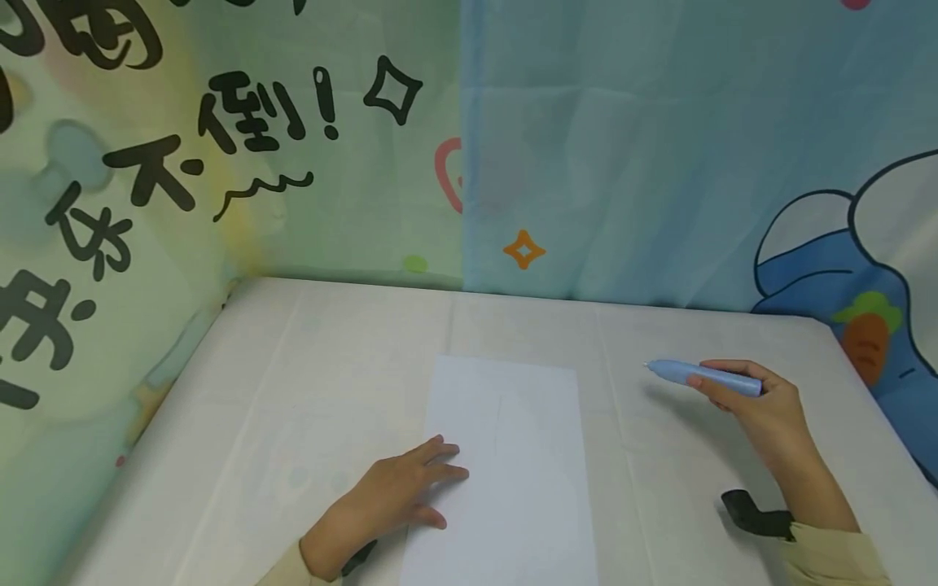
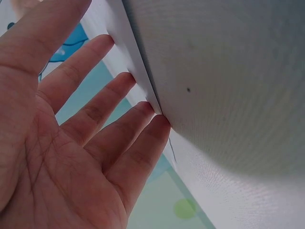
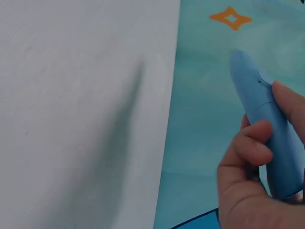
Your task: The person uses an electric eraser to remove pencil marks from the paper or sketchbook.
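Head view: pale blue pen (image 1: 707,378) up over the right part of the table (image 1: 293,407), well apart from the paper, narrow tip aimed left, shadow on the cloth below. Right hand (image 1: 765,407) pinches it, thumb on 1 side, curled fingers on the other. Right wrist view: thick body, seam round the barrel, small dark dot near the seam; pen's front end blurred.

White sheet of paper (image 1: 513,480) lies flat near the middle of the table, near end cut off by the frame. Left hand (image 1: 399,488) at its left edge, fingers spread wide and fairly straight, holding nothing, fingertips over the sheet. Left wrist view: palm visible, 4 fingertips at the paper's edge.

Beige sleeves (image 1: 835,553) on 2 arms; black piece (image 1: 755,514) at the right wrist, part of another by the left.

White cloth covers the table. Behind: green backdrop (image 1: 352,220) with black characters (image 1: 252,110) and blue backdrop (image 1: 623,163) with an orange star (image 1: 523,250). Printed carrot (image 1: 866,346) at far right.
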The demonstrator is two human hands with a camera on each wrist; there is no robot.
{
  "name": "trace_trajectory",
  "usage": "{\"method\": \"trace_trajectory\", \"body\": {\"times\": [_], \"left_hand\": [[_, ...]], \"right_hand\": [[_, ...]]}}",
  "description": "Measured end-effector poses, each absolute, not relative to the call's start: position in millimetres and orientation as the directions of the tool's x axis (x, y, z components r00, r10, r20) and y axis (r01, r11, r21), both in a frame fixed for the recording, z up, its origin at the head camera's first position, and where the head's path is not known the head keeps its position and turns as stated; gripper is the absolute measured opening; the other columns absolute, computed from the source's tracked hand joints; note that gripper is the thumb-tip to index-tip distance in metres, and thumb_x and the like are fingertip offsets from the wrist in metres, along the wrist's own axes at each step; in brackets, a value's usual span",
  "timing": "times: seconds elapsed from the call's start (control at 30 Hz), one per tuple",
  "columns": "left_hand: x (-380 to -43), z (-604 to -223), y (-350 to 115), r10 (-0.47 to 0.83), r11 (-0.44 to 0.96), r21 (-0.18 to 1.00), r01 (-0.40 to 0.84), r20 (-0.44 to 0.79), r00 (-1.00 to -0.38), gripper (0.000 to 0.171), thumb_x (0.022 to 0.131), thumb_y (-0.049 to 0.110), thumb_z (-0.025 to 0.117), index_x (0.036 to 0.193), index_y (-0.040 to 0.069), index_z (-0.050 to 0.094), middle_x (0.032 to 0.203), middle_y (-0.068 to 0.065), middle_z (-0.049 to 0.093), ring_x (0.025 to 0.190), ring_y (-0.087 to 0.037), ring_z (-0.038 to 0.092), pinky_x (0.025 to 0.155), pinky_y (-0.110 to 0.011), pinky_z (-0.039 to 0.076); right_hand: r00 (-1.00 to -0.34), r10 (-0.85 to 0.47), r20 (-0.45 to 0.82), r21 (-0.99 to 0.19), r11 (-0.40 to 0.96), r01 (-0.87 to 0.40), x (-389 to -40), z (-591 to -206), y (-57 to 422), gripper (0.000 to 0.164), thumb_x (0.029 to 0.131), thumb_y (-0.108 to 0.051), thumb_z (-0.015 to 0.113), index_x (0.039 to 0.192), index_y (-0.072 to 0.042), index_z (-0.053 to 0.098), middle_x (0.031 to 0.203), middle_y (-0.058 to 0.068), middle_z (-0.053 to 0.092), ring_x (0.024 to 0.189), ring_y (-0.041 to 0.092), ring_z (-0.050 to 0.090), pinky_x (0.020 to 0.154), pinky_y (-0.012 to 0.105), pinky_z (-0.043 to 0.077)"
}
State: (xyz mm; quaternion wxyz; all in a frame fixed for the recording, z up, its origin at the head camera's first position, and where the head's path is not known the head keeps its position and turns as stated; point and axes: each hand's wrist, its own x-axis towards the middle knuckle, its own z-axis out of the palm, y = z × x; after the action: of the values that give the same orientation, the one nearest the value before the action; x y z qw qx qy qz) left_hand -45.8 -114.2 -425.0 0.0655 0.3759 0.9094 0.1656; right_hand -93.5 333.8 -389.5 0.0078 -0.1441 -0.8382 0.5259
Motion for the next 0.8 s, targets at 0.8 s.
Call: {"method": "trace_trajectory", "body": {"times": [0.8], "left_hand": [[-45.9,-429.0,-115.9,0.73,0.64,0.299,0.708,0.051,-0.682,0.059,0.074,0.038,0.078,0.127,0.017,0.064,0.138,-0.005,0.055,0.131,-0.027,0.05,0.077,-0.024,0.056]], "right_hand": [[-0.966,-0.248,0.075,-0.941,-0.338,0.014,-96.1,-392.6,296.8,0.024,0.096,0.014,0.044,0.113,-0.004,0.046,0.111,0.01,0.071,0.1,0.025,0.071,0.079,0.038,0.057]]}}
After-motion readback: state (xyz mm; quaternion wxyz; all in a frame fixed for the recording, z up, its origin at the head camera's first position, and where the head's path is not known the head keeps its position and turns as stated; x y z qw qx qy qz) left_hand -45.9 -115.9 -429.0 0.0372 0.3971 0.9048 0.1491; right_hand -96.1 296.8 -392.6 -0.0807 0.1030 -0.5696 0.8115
